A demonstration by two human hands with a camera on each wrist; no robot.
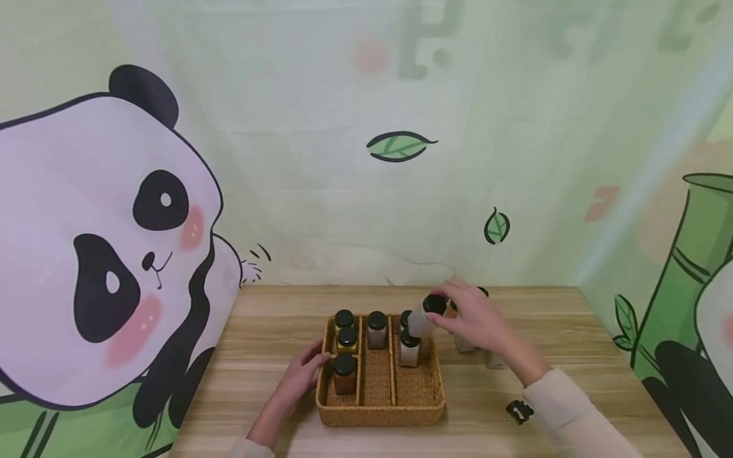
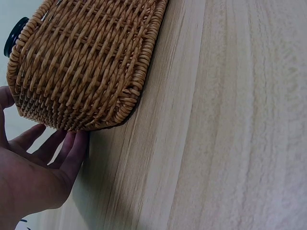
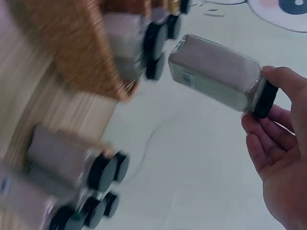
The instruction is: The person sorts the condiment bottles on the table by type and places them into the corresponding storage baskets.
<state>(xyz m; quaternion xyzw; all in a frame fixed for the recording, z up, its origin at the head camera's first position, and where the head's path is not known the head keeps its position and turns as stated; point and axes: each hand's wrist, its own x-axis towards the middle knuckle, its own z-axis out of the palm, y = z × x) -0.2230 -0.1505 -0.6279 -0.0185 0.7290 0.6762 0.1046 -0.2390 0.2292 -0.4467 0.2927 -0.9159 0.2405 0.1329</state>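
Observation:
My right hand (image 1: 478, 321) pinches the black cap of a clear spice jar (image 3: 216, 72) with pale contents. The jar is tilted above the right compartment of a woven basket (image 1: 380, 416). Against the basket's left side rests my left hand (image 1: 300, 375), its thumb at the rim and its fingers along the outer wall. Below the held jar, a pale jar (image 1: 409, 353) stands in the right compartment with another behind it. One greyish jar (image 1: 376, 334) is in the middle compartment. On the left are yellow jars (image 1: 347, 343) and, nearer, a red-brown jar (image 1: 345, 378).
Several more black-capped jars (image 3: 62, 158) stand on the wooden table (image 1: 275, 312) right of the basket, partly hidden by my right arm in the head view. A small black object (image 1: 519, 412) lies near my right sleeve. Behind the table hangs a panda-printed cloth (image 1: 321, 210).

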